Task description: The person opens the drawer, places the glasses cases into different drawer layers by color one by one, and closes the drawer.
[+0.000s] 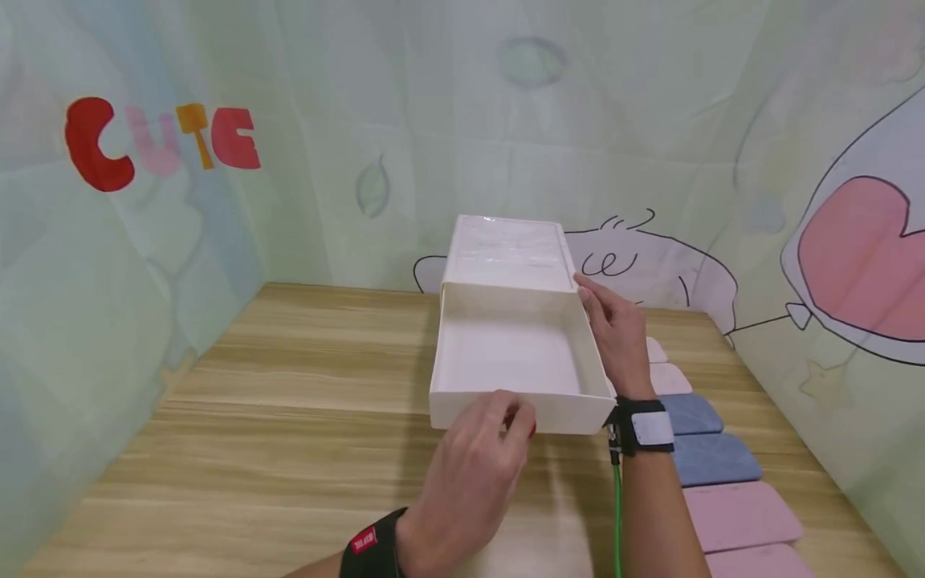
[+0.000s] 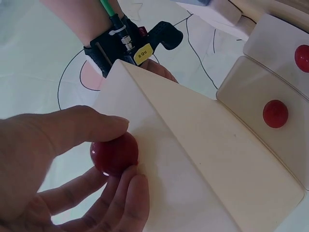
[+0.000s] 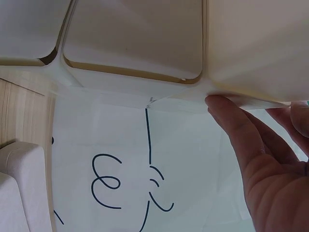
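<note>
A white drawer [image 1: 520, 413] juts from the front of a white cabinet [image 1: 509, 253] towards me, and its inside is bare. My left hand [image 1: 470, 474] is at the drawer's front, pinching its round red knob [image 2: 115, 153] between thumb and fingers. Two more white drawer fronts with red knobs [image 2: 275, 113] show in the left wrist view. At the cabinet's right side is my right hand [image 1: 617, 329], its extended fingers touching the front edge where drawer and cabinet meet. The right wrist view has those fingers [image 3: 236, 130] along the white side wall.
The cabinet stands on a wood-grain table [image 1: 289, 417]. Along the table's right side lies a row of rounded pads, pink [image 1: 744, 514] and blue [image 1: 715, 459]. A printed cloth backdrop [image 1: 318, 144] encloses the back and sides. A green cable [image 1: 617, 514] runs from my right wristband.
</note>
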The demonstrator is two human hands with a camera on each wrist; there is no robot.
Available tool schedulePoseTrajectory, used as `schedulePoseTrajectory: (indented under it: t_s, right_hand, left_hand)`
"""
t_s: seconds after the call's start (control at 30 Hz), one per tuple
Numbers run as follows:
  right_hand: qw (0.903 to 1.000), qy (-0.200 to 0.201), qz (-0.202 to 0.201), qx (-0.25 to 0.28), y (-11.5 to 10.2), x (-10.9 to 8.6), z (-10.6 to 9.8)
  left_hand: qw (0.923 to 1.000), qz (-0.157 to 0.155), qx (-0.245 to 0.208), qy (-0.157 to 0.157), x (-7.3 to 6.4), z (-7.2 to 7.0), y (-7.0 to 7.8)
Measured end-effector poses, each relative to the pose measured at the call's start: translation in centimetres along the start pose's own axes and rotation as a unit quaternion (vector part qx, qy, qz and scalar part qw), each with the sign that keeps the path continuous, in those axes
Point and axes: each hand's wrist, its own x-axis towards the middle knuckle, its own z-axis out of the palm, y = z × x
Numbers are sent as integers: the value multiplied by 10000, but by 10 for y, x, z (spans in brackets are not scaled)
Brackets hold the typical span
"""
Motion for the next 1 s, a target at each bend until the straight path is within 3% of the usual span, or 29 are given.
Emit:
schedulePoseTrajectory:
  t_s: [0.83,1.0]
  right_hand:
    - [9999,23,-96,-84,-1,-4,-2]
    - [9994,94,-301,-134,-5,-10,-5]
  left_hand:
    - [9993,294,191,149,-2,-2,0]
    - [9993,249,221,190,-1,0,-1]
